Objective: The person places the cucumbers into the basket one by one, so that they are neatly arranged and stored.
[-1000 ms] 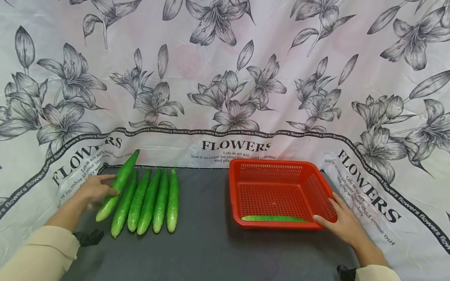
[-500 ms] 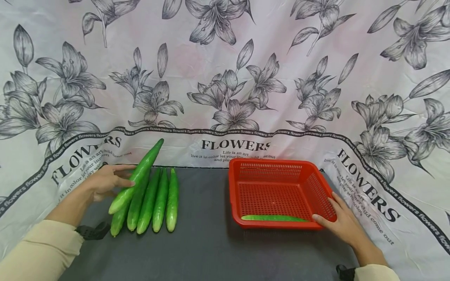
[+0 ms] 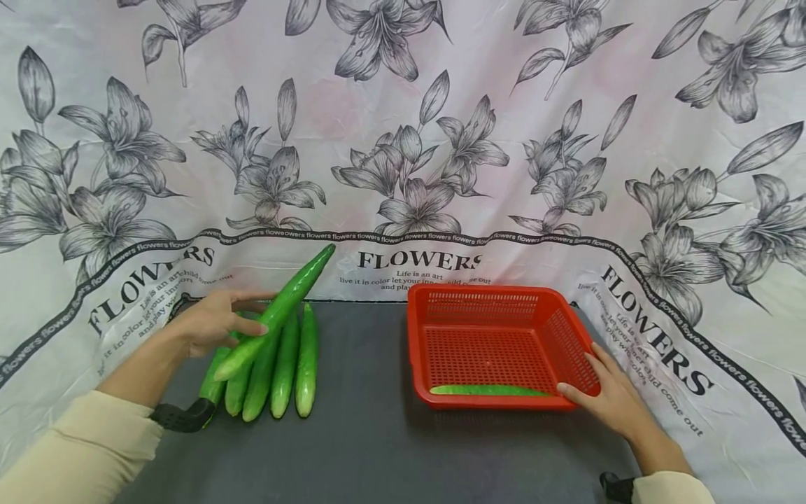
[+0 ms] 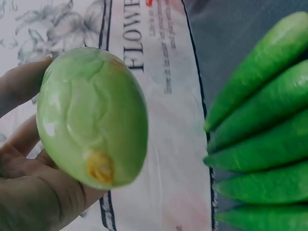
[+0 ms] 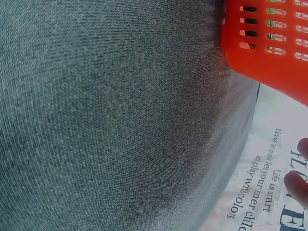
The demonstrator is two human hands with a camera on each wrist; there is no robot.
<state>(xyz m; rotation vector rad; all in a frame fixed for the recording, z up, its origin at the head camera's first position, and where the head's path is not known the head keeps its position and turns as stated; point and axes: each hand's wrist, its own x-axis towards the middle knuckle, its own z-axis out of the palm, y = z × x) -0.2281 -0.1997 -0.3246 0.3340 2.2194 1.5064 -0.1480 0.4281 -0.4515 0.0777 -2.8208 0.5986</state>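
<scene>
My left hand [image 3: 210, 322] holds a green cucumber [image 3: 286, 301] between thumb and fingers. It is tilted, its dark end up to the right, above a row of several cucumbers [image 3: 306, 364] lying side by side on the table. The left wrist view shows the held cucumber's pale, rounded end [image 4: 91, 120] up close. On the right, my right hand [image 3: 613, 395] holds the near right corner of a red plastic basket [image 3: 497, 402], thumb over the rim. One cucumber [image 3: 491, 390] lies inside along the front wall. Only fingertips [image 5: 296, 185] of that hand show in the right wrist view.
A dark grey cloth [image 3: 365, 420] covers the table. Behind and at both sides stands a white flower-printed sheet [image 3: 352, 175]. Dark grey table surface separates the cucumber row from the basket.
My left hand has carried the cucumber rightward from the row's left end, raising its far end and tilting it further right. The right hand and basket stay in place.
</scene>
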